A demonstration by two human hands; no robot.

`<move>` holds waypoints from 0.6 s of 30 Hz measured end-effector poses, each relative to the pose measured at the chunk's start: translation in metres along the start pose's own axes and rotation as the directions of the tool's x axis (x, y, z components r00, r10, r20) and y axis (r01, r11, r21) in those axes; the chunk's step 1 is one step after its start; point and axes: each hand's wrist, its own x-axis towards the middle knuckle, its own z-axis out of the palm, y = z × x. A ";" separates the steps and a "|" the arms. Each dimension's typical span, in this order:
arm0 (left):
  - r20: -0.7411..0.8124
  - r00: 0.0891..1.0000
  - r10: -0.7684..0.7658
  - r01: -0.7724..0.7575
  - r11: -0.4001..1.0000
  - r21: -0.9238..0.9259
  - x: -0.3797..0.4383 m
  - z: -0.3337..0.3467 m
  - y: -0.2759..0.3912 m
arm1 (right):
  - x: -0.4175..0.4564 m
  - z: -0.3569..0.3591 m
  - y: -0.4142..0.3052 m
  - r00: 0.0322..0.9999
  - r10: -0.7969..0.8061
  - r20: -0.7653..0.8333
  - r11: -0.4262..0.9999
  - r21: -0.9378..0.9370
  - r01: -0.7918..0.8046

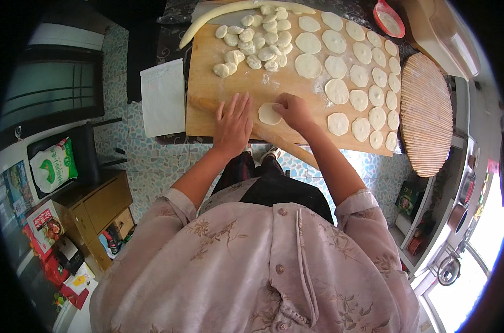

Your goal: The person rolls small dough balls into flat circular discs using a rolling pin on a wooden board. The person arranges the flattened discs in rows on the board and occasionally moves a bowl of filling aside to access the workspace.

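Note:
My left hand (234, 125) lies palm down, fingers stretched, across a wooden rolling pin (286, 145). The pin slants over the near edge of a floured wooden board (235, 89). In my right hand (295, 110), the fingertips pinch the right edge of a round, flat dough wrapper (269, 115), which rests on the board beside the pin. Several rolled wrappers (336, 91) are laid out in rows on the right. Small flattened dough pieces (259, 41) cluster at the back left. Behind them curves a long rope of dough (218, 16).
A round tray of plant stalks (427, 116) stands against the board's right side. Beyond the far right corner is a red scoop (389, 21) with flour in it. A white cloth or paper sheet (163, 100) hangs at the table's left edge.

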 end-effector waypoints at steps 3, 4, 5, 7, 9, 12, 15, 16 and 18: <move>-0.024 0.999 -0.024 0.025 0.999 0.031 0.035 0.003 0.001 | -0.002 0.004 0.000 1.000 -0.022 0.016 1.000 0.015 0.022; -0.045 0.998 -0.049 0.051 0.998 0.043 0.054 0.004 0.002 | 0.001 0.006 -0.002 0.998 -0.055 0.006 0.998 -0.003 0.055; -0.090 0.994 -0.064 0.067 0.997 0.027 0.063 0.006 0.005 | 0.005 0.007 -0.007 0.996 -0.083 -0.008 0.996 -0.020 0.083; -0.183 0.979 -0.089 0.090 0.996 -0.001 0.076 0.006 0.008 | 0.007 0.006 -0.010 0.995 -0.096 -0.012 0.993 -0.064 0.095; -0.070 0.994 -0.087 0.088 0.996 0.013 0.042 0.005 0.009 | 0.006 0.004 -0.011 0.998 -0.067 0.008 0.991 -0.117 0.067; 0.005 0.999 -0.039 0.039 0.999 -0.003 0.002 -0.003 0.003 | 0.006 0.001 0.002 0.999 0.030 -0.009 1.000 0.000 -0.030; 0.002 0.998 -0.065 0.065 0.998 -0.017 0.029 0.002 0.003 | 0.003 0.003 0.008 1.000 -0.002 0.015 0.999 0.050 0.001; -0.008 0.996 -0.090 0.090 0.996 -0.022 0.049 0.006 0.004 | 0.004 0.003 0.004 1.000 -0.017 -0.001 1.000 0.011 0.017; -0.104 0.990 -0.098 0.097 0.995 -0.020 0.078 0.009 0.006 | 0.008 0.002 -0.010 0.998 -0.049 -0.032 0.997 -0.062 0.046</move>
